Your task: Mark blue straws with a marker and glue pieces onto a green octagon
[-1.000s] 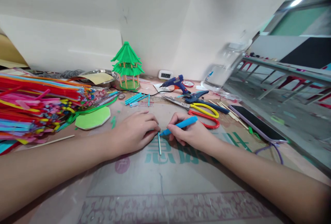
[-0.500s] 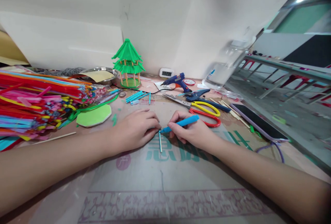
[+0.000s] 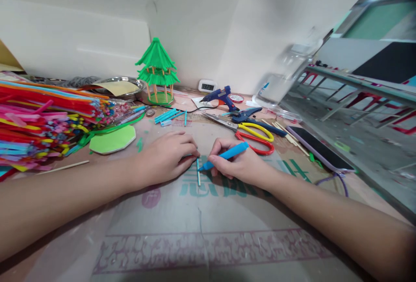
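My right hand is closed around a blue marker pen, its tip touching a short thin wooden stick. The stick lies on the printed cardboard sheet, partly coloured blue, its near end still pale. My left hand rests on the sheet, its fingertips closed on the stick's far end, which they partly hide. Beyond my hands lie several blue-coloured sticks. Behind them stands a small pavilion model with green tiered roofs and wooden posts.
Bundles of colourful pipe cleaners and a green octagonal piece lie left. Scissors, pliers, a glue gun and a timer sit behind. A phone and a clear bottle are right.
The marker tip has moved down the stick toward me, and more of the stick looks blue. My left hand stays at its far end. The view has shifted slightly.
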`<state>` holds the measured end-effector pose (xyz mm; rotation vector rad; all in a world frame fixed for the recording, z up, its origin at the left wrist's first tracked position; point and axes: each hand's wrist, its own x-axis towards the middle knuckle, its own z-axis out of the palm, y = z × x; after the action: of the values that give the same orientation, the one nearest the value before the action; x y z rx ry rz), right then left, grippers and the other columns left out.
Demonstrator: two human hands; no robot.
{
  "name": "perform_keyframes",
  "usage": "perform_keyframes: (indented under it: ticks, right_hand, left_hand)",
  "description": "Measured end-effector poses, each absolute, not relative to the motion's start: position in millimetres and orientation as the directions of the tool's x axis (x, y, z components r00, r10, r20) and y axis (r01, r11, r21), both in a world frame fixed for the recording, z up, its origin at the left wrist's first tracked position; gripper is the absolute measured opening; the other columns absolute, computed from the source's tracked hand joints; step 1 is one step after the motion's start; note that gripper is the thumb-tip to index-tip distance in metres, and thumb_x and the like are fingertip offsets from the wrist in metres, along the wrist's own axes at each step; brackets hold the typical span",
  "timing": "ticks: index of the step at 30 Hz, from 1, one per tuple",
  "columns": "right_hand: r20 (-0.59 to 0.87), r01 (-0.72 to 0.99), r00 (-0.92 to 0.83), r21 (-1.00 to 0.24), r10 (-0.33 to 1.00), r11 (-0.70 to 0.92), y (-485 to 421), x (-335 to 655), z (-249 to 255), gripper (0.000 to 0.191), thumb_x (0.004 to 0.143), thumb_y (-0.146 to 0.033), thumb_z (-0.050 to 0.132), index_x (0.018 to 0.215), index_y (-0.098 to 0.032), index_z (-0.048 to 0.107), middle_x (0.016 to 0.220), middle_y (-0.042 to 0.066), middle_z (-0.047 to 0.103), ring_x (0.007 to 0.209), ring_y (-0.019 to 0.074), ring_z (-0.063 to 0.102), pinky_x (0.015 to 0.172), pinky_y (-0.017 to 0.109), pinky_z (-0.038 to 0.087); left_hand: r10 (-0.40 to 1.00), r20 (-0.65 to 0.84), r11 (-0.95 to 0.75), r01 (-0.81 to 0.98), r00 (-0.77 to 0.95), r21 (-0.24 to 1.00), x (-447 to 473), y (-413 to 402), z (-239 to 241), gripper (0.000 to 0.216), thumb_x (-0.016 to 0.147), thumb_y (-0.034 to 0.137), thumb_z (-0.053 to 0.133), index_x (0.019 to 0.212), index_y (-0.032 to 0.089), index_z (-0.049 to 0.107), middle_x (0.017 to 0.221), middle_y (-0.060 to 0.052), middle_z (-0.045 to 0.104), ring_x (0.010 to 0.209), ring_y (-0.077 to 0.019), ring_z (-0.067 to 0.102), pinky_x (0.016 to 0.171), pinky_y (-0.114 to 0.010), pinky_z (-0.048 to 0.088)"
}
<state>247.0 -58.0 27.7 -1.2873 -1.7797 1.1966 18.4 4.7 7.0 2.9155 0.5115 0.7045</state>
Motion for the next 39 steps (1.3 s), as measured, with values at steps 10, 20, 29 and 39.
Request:
perform_keyframes:
  ticks: [10, 20, 29, 39]
  right_hand:
    - [-0.005, 0.365, -0.202, -0.928, 0.979, 0.070, -55.1, 244.3, 27.9, 0.026, 0.086, -0.044, 0.068, 0.083, -0.023, 0.054, 0.062, -0.003, 0.069, 0.040, 0.0076, 0.048, 0.038, 0.020, 0.034]
    - [-0.031, 0.364, -0.258, -0.929, 0.966, 0.068, -55.1, 246.7, 26.7, 0.024, 0.086, -0.038, 0.072, 0.081, -0.022, 0.055, 0.062, -0.002, 0.071, 0.040, 0.0068, 0.047, 0.038, 0.018, 0.035]
    - [-0.043, 0.332, -0.320, -0.941, 0.947, 0.069, -57.2, 248.0, 27.2, 0.024, 0.089, -0.037, 0.071, 0.080, -0.022, 0.054, 0.060, -0.003, 0.070, 0.039, 0.0055, 0.046, 0.037, 0.016, 0.036]
    - [-0.139, 0.350, -0.400, -0.937, 0.906, 0.011, -62.7, 247.4, 33.6, 0.024, 0.084, -0.032, 0.074, 0.077, -0.021, 0.054, 0.058, -0.002, 0.069, 0.042, 0.0065, 0.050, 0.039, 0.016, 0.037]
  left_hand:
    - [0.334, 0.442, -0.942, 0.283, 0.833, 0.179, 18.2, 4.4, 6.7, 0.021, 0.105, 0.020, 0.053, 0.099, 0.017, 0.072, 0.099, -0.007, 0.072, 0.096, -0.0223, 0.066, 0.086, -0.035, 0.051]
    - [0.335, 0.438, -0.942, 0.290, 0.834, 0.168, 18.5, 4.7, 7.0, 0.022, 0.105, 0.021, 0.052, 0.100, 0.017, 0.073, 0.100, -0.007, 0.073, 0.095, -0.0227, 0.066, 0.084, -0.035, 0.051]
    - [0.337, 0.434, -0.942, 0.294, 0.835, 0.165, 17.6, 5.7, 6.4, 0.023, 0.104, 0.021, 0.052, 0.100, 0.018, 0.074, 0.101, -0.007, 0.072, 0.096, -0.0227, 0.066, 0.084, -0.036, 0.052]
    - [0.333, 0.432, -0.943, 0.294, 0.838, 0.157, 17.8, 5.2, 6.8, 0.023, 0.105, 0.023, 0.051, 0.099, 0.017, 0.073, 0.102, -0.007, 0.072, 0.097, -0.0228, 0.067, 0.086, -0.036, 0.052]
